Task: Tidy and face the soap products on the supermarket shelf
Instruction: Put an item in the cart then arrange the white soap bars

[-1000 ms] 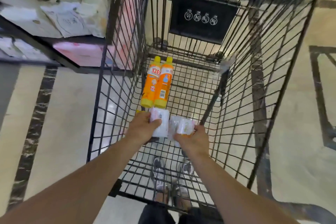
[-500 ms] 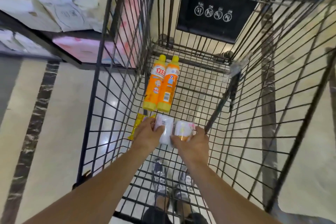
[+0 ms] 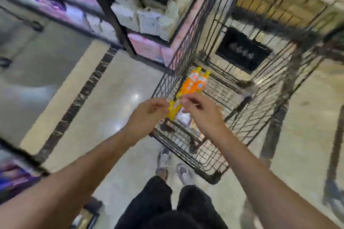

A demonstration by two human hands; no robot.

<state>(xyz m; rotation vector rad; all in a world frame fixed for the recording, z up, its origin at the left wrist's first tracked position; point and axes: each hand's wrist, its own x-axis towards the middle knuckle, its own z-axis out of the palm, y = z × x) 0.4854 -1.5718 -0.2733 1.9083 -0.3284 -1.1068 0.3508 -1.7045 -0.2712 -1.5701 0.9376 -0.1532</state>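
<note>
Both my hands hang over the near end of the wire cart [image 3: 219, 156], blurred. My left hand [image 3: 147, 112] and right hand [image 3: 200, 111] show curled fingers; whether either grips anything, I cannot tell. Between them lies a yellow packet [image 3: 173, 110]. Just beyond my right fingers, two orange bottles [image 3: 194, 84] with yellow caps lie side by side, touching.

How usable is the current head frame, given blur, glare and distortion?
Head view: heavy motion blur throughout; the sign on the cart is unreadable, and the labels on the orange bottles are smeared. Left hand and right hand have soft edges, so their grips cannot be told. Glare spots show on the glossy floor. Wide-angle distortion slants the shelves.
</note>
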